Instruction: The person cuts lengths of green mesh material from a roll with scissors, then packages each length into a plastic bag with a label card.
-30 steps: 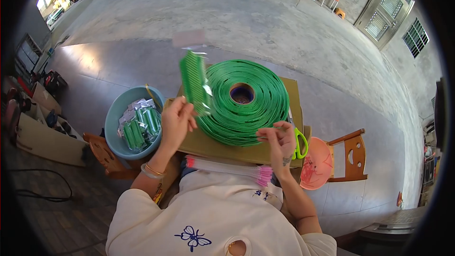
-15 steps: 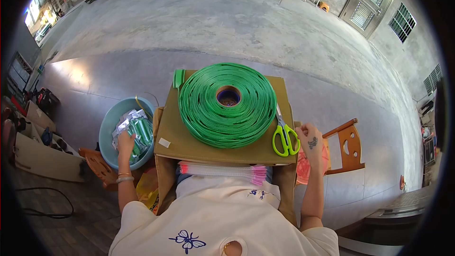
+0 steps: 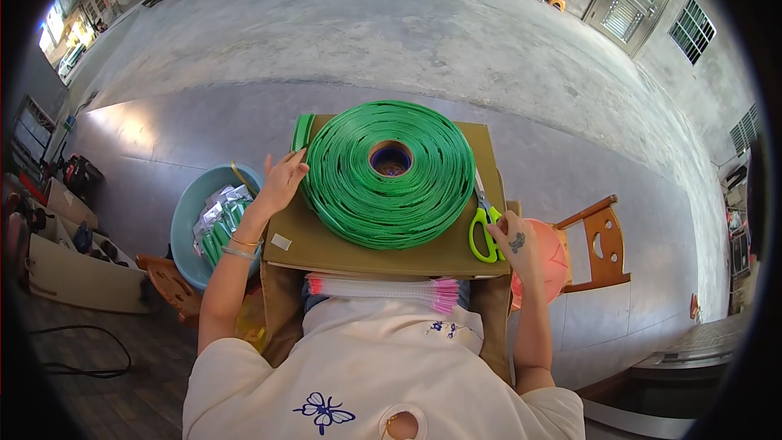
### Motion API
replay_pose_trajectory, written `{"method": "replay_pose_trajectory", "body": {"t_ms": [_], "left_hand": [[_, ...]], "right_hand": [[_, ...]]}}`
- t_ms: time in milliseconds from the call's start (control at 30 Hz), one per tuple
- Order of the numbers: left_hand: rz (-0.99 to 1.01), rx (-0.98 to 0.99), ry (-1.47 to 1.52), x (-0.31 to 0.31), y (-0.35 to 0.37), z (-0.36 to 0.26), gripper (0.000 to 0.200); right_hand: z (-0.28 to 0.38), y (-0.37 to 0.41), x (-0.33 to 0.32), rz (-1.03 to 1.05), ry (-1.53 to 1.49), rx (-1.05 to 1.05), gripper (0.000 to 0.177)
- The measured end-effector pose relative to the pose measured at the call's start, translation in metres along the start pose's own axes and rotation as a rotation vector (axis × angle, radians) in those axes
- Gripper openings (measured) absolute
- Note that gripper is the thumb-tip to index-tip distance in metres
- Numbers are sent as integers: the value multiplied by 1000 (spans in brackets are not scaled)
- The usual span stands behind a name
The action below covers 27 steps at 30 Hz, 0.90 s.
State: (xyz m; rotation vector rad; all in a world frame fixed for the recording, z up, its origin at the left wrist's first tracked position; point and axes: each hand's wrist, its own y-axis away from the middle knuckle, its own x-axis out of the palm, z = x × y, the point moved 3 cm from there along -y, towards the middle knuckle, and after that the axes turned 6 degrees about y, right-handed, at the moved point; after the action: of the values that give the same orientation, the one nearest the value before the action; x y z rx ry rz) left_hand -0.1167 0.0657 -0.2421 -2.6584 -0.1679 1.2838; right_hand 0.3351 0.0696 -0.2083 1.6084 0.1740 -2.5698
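A large roll of green plastic strip [image 3: 391,216] lies flat on a brown cardboard box [image 3: 358,259] in front of me. My left hand [image 3: 282,183] is at the roll's left edge, fingers stretched and apart, by the loose strip end [image 3: 303,129]. Yellow-green scissors [image 3: 476,243] lie on the box's right side, blades pointing away. The curled fingers of my right hand [image 3: 519,244] are on their right handle loop, partly covering it. A bundle of thin clear sticks with pink ends [image 3: 379,289] rests at my lap, against the box's near edge.
A blue tub [image 3: 181,216] with green and silver packets [image 3: 220,220] stands at left. On the right are a pink-red basin [image 3: 550,265] and a wooden chair [image 3: 604,248]. Another wooden chair [image 3: 171,285] is beside the tub. Grey concrete floor [image 3: 391,41] stretches ahead.
My left hand has left the tub and moved up and right to the roll's left edge. My right hand has shifted left onto the scissors' handle. Roll and scissors stay on the box.
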Motion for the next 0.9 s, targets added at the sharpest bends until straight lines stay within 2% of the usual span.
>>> {"method": "replay_pose_trajectory", "body": {"t_ms": [33, 133, 167, 267, 300, 400, 500, 600, 700, 800, 900], "left_hand": [[-32, 32, -47, -2, 6, -3, 58], [66, 48, -209, -23, 25, -22, 46], [28, 95, -171, -26, 32, -32, 40], [179, 150, -6, -21, 51, -50, 40], [172, 232, -71, -18, 57, -68, 34], [300, 280, -48, -9, 66, -117, 27], [295, 380, -49, 13, 80, -134, 20], [379, 346, 29, 26, 84, -119, 19], [403, 194, 38, 5, 83, -107, 18], [466, 10, -105, -24, 81, -86, 17], [522, -276, -319, -51, 85, -49, 23]], "right_hand": [[0, 0, 1, 5, 0, 8, 25], [0, 0, 2, -23, 18, -32, 25], [0, -1, 2, -24, 18, -30, 25], [0, 0, 4, -28, 21, -33, 26], [0, 0, 5, -30, 26, -36, 26], [-2, -1, 5, -18, 32, -36, 27], [-4, -1, 5, -17, 24, -8, 32], [1, 1, 3, 5, 58, 1, 40], [3, 1, 1, 29, 83, 26, 46], [4, 0, 2, 56, 85, 36, 48], [4, 1, 2, 33, 87, 11, 48]]}}
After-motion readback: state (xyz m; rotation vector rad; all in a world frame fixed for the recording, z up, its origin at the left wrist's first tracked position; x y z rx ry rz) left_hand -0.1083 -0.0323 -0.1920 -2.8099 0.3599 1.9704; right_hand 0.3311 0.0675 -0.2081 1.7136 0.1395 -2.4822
